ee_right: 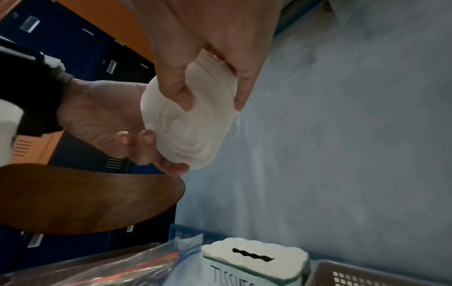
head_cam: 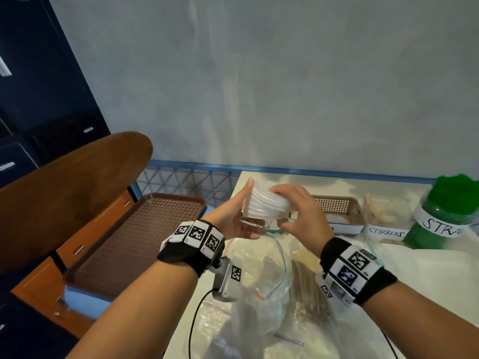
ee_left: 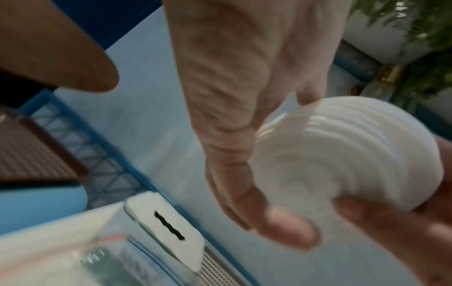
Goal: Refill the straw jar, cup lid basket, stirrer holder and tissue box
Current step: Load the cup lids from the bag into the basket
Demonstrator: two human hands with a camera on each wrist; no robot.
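Item in hand: stack of clear cup lids (head_cam: 265, 203), held in the air above the far left part of the desk (head_cam: 427, 268), over the tissue box (ee_right: 254, 257) and just left of the brown cup lid basket (head_cam: 337, 207).

Left hand (head_cam: 239, 213): we cup it under and against the left end of the stack, fingers (ee_right: 137, 141) loosely curled beneath, thumb up along the lids' face.

Right hand (head_cam: 298, 211): we close it over the top and right end, fingers (ee_right: 171, 81) curled round the rims.

Basket: at the far edge, labelled; some pale contents seem to lie in it, though we cannot tell what. To its right, the stirrer holder (head_cam: 386, 218) and the green straw jar (head_cam: 445, 216).

Near edge: open zip bags (head_cam: 259, 281), one with wooden stirrers (head_cam: 311, 294).

Handling note, our judgement: the lids are thin and slippery and nest loosely. We should keep both ends pressed toward each other so that none fans out. We should carry the stack rightward as one block and lower it into the basket. We should release the left hand last.
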